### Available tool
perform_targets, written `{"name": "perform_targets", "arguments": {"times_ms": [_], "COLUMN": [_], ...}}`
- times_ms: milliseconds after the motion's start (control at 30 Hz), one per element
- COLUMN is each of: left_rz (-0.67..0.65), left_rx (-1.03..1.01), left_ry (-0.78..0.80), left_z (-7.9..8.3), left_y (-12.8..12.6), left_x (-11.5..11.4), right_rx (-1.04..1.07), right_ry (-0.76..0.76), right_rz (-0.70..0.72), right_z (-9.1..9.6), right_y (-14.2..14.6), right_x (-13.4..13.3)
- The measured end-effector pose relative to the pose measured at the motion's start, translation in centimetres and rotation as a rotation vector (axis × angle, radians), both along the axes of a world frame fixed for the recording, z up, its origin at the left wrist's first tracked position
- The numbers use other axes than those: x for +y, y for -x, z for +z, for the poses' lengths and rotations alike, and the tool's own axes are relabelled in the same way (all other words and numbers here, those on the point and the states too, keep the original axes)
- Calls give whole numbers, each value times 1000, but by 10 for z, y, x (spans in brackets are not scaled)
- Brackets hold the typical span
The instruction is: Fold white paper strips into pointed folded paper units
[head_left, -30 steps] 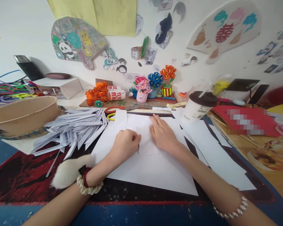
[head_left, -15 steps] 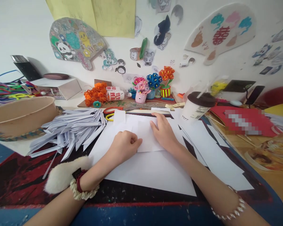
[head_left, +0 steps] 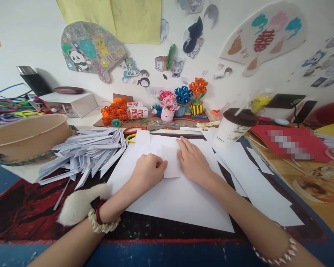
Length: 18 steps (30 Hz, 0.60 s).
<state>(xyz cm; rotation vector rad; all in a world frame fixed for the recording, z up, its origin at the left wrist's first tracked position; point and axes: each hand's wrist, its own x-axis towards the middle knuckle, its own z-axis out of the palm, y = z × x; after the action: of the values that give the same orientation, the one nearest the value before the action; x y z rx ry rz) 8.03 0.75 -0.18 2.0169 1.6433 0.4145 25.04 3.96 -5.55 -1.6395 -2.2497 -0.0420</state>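
A small piece of white paper point(head_left: 172, 165) lies on a larger white sheet point(head_left: 180, 207) in front of me. My left hand point(head_left: 147, 171) is closed at the small paper's left edge, thumb and curled forefinger pinching it. Lying flat just right of that paper, my right hand point(head_left: 195, 160) has its fingers stretched out and rests on the large sheet. To the left is a pile of folded white paper strips point(head_left: 85, 152). A white fluffy object point(head_left: 80, 205) sits beside my left wrist.
A lidded drink cup point(head_left: 231, 128) with a straw stands at right, by more white sheets point(head_left: 261, 185). Scissors point(head_left: 130, 138) lie behind the large sheet. At left is a tan bowl-like container point(head_left: 28, 135). Pipe-cleaner flower pots point(head_left: 168, 113) line the wall.
The small paper now looks narrower, its right part no longer reaching under my right hand. My right hand has flattened slightly and both hands stay in nearly the same place.
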Motion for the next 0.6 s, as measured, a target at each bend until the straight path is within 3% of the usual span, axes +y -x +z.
{"name": "perform_targets", "arguments": {"times_ms": [600], "left_rz": [-34], "left_rx": [-13], "left_ry": [24], "left_z": [1], "left_y": [3], "left_x": [-2], "right_rx": [-24], "right_ry": [52], "right_rz": [-20], "right_z": [4], "right_y": [0], "right_x": [-3]}}
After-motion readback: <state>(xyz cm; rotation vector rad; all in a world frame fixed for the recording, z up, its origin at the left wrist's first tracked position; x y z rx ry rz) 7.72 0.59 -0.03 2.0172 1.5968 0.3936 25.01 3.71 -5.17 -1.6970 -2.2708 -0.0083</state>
